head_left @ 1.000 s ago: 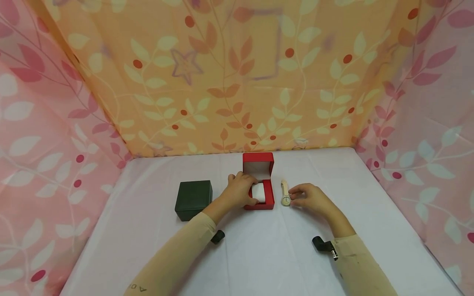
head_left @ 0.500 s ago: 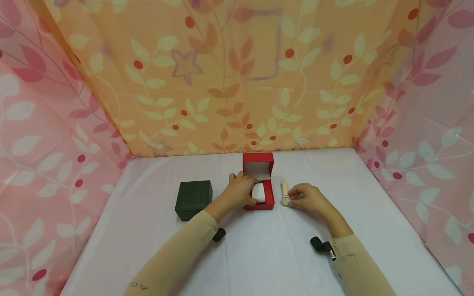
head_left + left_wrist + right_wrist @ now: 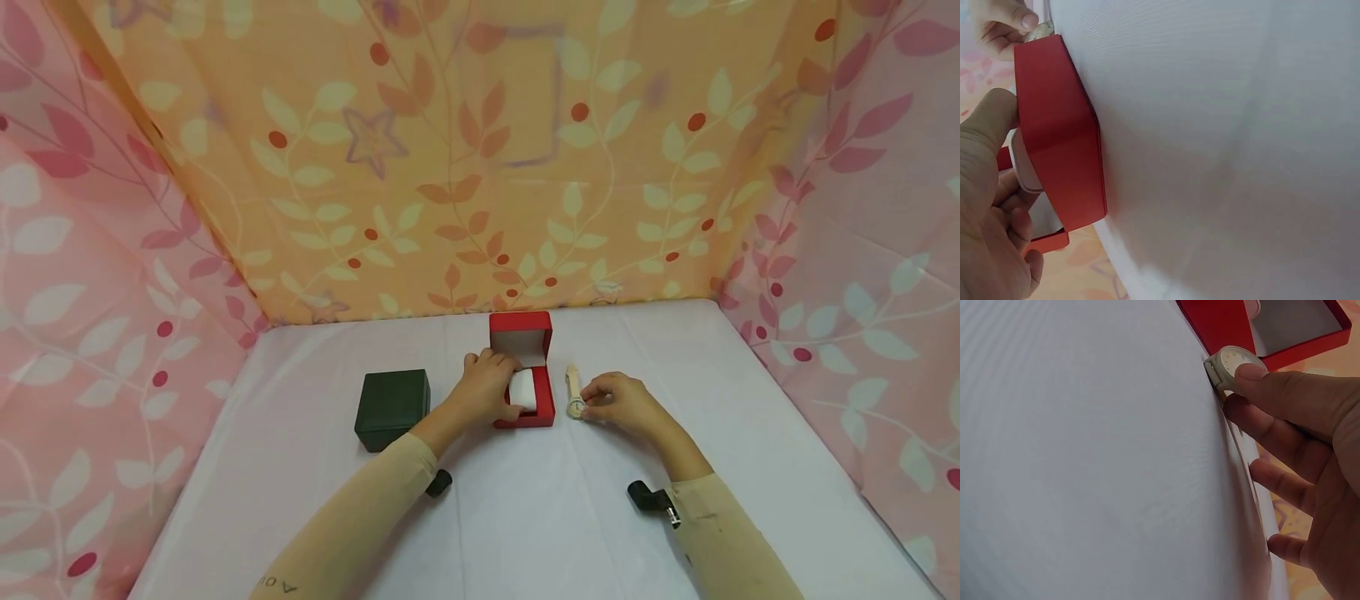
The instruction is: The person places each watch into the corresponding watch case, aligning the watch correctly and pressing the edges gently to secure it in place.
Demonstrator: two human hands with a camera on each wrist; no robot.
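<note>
In the head view a red watch box (image 3: pixel 544 400) stands with its lid raised, a white cushion (image 3: pixel 522 390) inside it. My left hand (image 3: pixel 482 390) reaches over its left side, thumb at the cushion's near end and fingers at its far end. The left wrist view shows the thumb along the box rim and the fingers curled inside around the cushion (image 3: pixel 1024 164). Right of the box lies a wristwatch (image 3: pixel 575 403) with a cream strap stretched away from me. My right hand (image 3: pixel 621 402) pinches its case between thumb and forefinger; the thumb overlaps the dial (image 3: pixel 1235 360).
A closed dark green box (image 3: pixel 392 407) sits left of the red one, close to my left forearm. White cloth (image 3: pixel 525 517) covers the table. Patterned curtains (image 3: pixel 450 167) rise at the back and both sides. A black camera (image 3: pixel 652 500) is strapped below my right wrist.
My right hand has shifted very slightly left with the watch. The left hand stays at the red box, and the head view has tilted a touch.
</note>
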